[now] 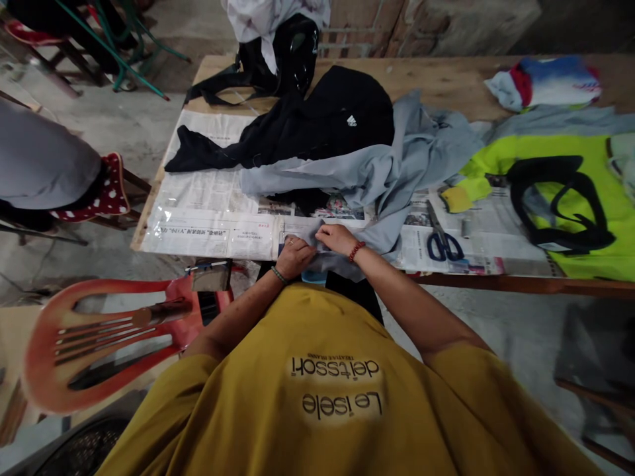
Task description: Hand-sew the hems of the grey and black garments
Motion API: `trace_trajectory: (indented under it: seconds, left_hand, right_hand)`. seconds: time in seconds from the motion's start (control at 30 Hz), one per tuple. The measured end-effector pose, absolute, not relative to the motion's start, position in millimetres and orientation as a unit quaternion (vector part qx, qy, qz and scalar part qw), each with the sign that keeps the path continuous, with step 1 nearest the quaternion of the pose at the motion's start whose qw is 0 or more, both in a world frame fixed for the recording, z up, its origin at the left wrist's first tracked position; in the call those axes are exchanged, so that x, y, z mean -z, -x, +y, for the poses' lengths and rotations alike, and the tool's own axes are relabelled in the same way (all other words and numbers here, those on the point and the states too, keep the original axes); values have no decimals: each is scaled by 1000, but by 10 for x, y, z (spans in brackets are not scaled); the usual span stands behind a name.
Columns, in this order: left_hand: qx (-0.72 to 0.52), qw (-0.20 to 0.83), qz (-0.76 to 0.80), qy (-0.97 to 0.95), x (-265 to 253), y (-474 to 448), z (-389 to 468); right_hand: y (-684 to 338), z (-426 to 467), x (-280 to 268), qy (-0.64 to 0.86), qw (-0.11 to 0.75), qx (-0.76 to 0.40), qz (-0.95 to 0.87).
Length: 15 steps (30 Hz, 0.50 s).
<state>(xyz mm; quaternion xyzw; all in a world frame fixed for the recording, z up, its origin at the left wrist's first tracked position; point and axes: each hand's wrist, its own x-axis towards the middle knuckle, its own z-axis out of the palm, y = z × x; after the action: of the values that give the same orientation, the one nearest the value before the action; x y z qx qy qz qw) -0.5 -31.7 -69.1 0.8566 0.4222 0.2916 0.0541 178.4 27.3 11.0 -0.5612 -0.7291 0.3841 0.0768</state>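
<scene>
A grey and black garment (381, 173) lies spread over the newspaper-covered table, its black part with a small white logo toward the back. At the table's front edge, my right hand (338, 239) is closed in a pinch on the grey cloth. Close beside it on the left, my left hand (296, 256) has its fingers curled together on the same grey cloth, the fingertips partly hidden. Some of the grey fabric hangs over the edge in front of me. To the right of my hands lie scissors (445, 247) with dark blue handles.
Newspaper (213, 228) covers the table's front. A bright yellow garment (496, 155) with a black strap loop (595, 228) on it lies right. A black bag (292, 59) and a folded bundle (550, 82) sit behind. A red plastic chair (109, 284) stands left; a seated person (44, 152) is farther left.
</scene>
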Motion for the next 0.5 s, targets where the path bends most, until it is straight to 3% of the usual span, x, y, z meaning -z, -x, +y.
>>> trace_trajectory:
  seconds: [0.17,0.5]
  left_hand:
    - [-299,34,409,-861,709,11,-319]
    - [-297,60,439,-846,672,2,-323]
  right_hand:
    - [-1744,269,-94,549,57,-329,-766]
    - [-1732,259,-80,531,62,-342,-772]
